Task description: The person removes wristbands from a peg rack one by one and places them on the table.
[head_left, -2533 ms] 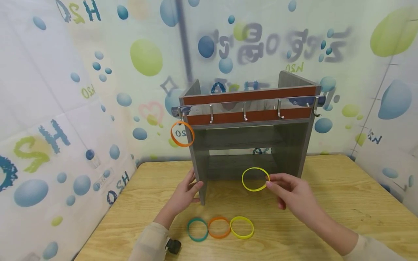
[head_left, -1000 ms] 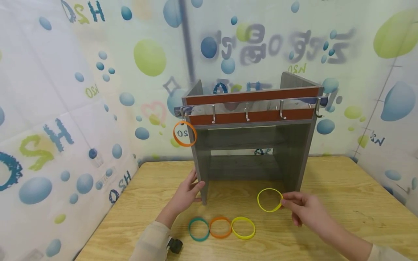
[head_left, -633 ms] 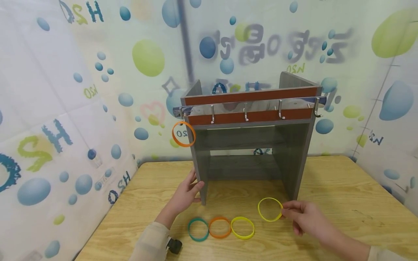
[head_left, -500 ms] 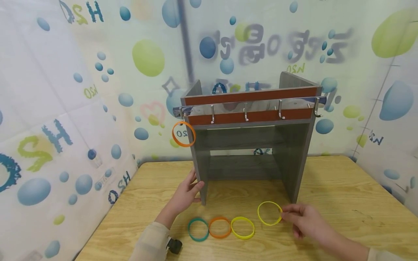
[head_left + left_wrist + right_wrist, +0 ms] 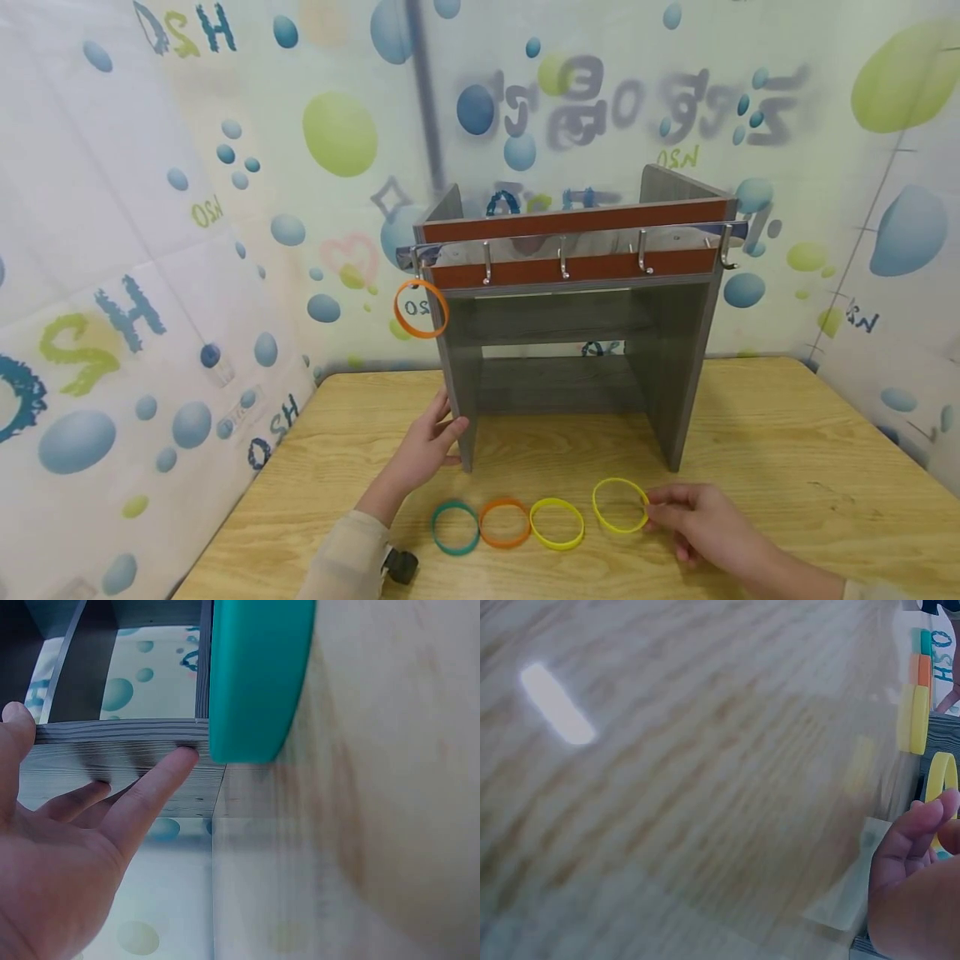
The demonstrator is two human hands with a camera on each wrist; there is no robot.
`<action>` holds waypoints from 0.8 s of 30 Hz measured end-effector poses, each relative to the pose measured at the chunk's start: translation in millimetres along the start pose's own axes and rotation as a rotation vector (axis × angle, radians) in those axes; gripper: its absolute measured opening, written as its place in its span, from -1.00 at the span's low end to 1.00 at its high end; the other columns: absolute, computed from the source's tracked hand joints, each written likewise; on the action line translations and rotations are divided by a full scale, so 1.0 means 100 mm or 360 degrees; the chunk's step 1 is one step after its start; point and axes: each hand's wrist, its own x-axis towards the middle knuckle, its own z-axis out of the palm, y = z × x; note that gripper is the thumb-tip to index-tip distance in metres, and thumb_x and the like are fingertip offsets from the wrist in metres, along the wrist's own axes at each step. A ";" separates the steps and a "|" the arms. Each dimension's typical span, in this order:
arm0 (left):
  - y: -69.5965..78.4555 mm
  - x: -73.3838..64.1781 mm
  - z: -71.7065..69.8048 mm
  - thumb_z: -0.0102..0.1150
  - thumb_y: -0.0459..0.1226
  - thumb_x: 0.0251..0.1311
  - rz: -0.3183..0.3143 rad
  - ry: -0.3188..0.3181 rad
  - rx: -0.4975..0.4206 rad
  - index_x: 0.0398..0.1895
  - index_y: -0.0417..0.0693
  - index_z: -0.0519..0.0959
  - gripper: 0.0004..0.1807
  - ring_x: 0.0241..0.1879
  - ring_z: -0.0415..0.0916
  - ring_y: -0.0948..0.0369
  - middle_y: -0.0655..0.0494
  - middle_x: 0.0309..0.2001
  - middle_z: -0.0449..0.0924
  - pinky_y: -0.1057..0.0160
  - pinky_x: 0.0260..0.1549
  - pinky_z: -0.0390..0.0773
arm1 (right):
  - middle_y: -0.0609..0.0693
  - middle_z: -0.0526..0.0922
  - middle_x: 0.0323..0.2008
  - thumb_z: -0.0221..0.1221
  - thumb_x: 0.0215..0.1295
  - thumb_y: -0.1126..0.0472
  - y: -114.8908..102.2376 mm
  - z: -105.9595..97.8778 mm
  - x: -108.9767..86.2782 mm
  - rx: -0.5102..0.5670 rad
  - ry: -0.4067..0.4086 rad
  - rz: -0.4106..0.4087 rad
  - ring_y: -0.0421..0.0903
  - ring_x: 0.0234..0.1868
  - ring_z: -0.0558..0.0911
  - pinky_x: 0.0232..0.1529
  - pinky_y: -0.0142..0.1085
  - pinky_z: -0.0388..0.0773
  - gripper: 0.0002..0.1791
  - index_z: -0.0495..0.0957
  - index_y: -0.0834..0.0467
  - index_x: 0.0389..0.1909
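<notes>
My right hand (image 5: 705, 521) pinches a thin yellow silicone wristband (image 5: 596, 500) between thumb and fingertips, low over the table's front part. Left of it lie three more bands in a row: yellow (image 5: 557, 546), orange (image 5: 504, 544) and teal (image 5: 455, 551). My left hand (image 5: 422, 446) grips the lower left side panel of a grey wooden shelf (image 5: 672, 333), thumb on one side and fingers along the outside in the left wrist view. The teal band (image 5: 259, 682) looms large there. Another orange wristband (image 5: 423, 333) hangs from the leftmost hook of the metal hook rail (image 5: 525, 247).
The rail spans the shelf's red-brown front strip (image 5: 577, 267), with several hooks pointing forward. A patterned curtain (image 5: 337, 242) encloses the wooden table (image 5: 772, 433) at the back and sides. A small black device (image 5: 401, 567) sits at the left sleeve.
My right hand has lowered the yellow band from in front of the shelf toward the table, beside the row of bands. My left hand stays on the shelf panel.
</notes>
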 end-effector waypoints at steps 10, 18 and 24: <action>0.00 0.00 0.00 0.06 -0.12 0.66 0.0000 0.0006 0.0011 0.70 0.70 -0.07 -0.21 0.56 0.29 -0.30 -0.03 0.72 0.08 -0.20 -0.05 0.80 | 0.00 0.82 -0.25 0.16 0.59 0.19 0.06 0.02 0.00 -0.0007 -0.0066 -0.0048 -0.26 -0.66 0.50 -0.63 -0.42 0.49 -0.46 0.43 0.59 0.30; 0.00 -0.01 0.01 0.06 -0.11 0.65 -0.0003 0.0003 0.0023 0.71 0.70 -0.08 -0.21 0.57 0.28 -0.30 -0.02 0.73 0.07 -0.20 -0.03 0.80 | 0.03 0.83 -0.28 0.17 0.57 0.23 0.08 0.04 0.01 -0.0020 -0.0052 -0.0092 -0.26 -0.68 0.49 -0.65 -0.42 0.48 -0.49 0.45 0.60 0.27; 0.01 -0.01 0.01 0.06 -0.11 0.65 -0.0003 0.0011 0.0022 0.72 0.66 -0.08 -0.21 0.57 0.28 -0.31 -0.04 0.72 0.08 -0.21 -0.04 0.80 | 0.07 0.81 -0.32 0.20 0.53 0.26 0.09 0.09 0.00 -0.0010 -0.0044 -0.0143 -0.29 -0.70 0.48 -0.67 -0.45 0.46 -0.51 0.46 0.60 0.24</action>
